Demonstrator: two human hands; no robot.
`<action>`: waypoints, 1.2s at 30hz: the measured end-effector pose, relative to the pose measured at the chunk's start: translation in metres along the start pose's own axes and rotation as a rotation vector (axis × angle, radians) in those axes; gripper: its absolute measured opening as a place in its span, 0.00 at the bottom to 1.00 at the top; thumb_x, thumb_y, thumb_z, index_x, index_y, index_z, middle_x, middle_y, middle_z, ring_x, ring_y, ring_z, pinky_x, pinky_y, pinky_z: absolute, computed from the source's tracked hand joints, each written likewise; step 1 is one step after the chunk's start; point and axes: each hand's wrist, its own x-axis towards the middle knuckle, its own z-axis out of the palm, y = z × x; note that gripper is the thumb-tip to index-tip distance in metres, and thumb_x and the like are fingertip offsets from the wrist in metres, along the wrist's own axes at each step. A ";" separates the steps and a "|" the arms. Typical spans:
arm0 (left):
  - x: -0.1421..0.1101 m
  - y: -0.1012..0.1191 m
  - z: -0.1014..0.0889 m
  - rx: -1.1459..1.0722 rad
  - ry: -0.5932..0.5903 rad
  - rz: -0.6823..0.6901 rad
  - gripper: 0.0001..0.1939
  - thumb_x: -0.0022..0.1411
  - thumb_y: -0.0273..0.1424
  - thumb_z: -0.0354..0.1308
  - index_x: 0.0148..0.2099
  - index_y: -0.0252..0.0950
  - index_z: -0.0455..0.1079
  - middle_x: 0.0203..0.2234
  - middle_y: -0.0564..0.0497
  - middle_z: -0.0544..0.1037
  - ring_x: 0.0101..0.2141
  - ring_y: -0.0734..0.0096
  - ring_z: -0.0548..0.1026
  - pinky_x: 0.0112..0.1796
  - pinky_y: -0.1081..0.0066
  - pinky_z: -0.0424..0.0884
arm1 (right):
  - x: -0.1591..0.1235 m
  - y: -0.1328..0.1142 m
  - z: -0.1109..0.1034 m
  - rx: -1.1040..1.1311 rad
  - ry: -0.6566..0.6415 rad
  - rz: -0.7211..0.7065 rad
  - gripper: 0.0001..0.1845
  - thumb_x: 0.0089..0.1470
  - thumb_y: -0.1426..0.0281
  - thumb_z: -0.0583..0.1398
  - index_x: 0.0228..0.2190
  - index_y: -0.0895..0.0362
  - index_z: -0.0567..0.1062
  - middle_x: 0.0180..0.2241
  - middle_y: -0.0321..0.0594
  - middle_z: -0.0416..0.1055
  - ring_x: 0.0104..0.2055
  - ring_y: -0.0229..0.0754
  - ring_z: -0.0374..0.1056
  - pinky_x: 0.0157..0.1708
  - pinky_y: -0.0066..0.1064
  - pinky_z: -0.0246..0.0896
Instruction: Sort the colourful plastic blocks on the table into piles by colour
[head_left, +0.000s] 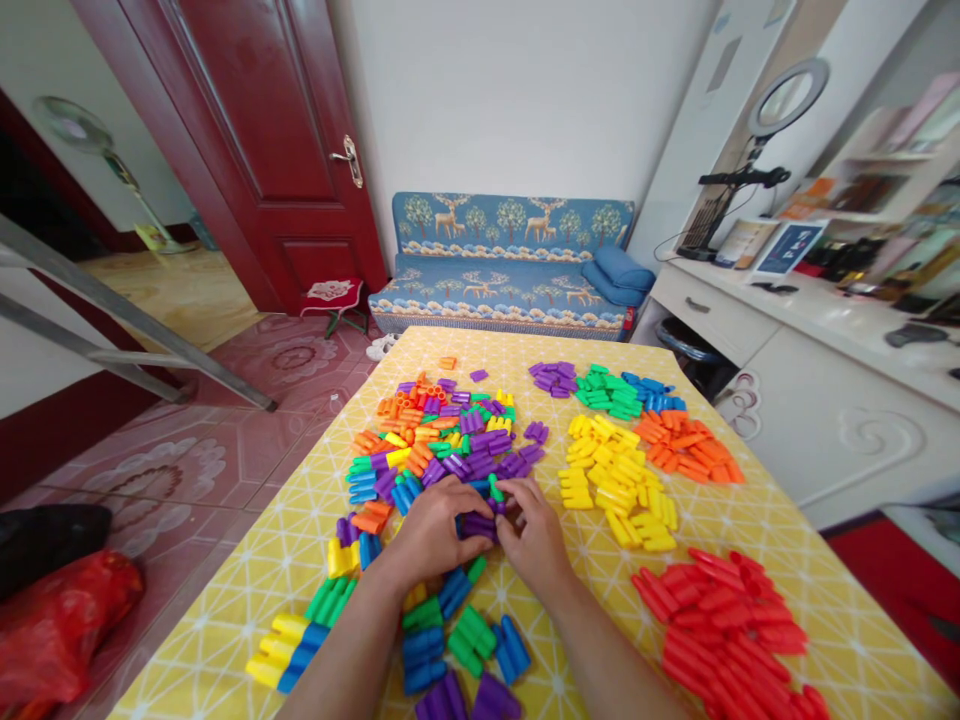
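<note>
My left hand is closed on a purple plastic building block made of joined rounded tubes. Close against it, my right hand pinches the right end of the same purple block. A small green block sticks up between the two hands; whether it is joined to the purple one I cannot tell. Beyond the hands spreads a mixed heap with purple blocks and orange blocks. Nearer my forearms lie green blocks and blue blocks.
On the right of the yellow tablecloth are single-colour piles: yellow blocks, red blocks, orange blocks, green blocks, blue blocks. A blue sofa stands behind the table, a white dresser to the right.
</note>
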 end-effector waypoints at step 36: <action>-0.003 -0.044 -0.041 0.420 0.395 -0.473 0.20 0.48 0.25 0.58 0.46 0.35 0.75 0.42 0.43 0.78 0.42 0.57 0.77 0.44 0.65 0.70 | 0.003 -0.005 -0.001 0.091 -0.035 -0.021 0.09 0.53 0.75 0.59 0.36 0.53 0.76 0.37 0.39 0.70 0.36 0.39 0.68 0.36 0.30 0.65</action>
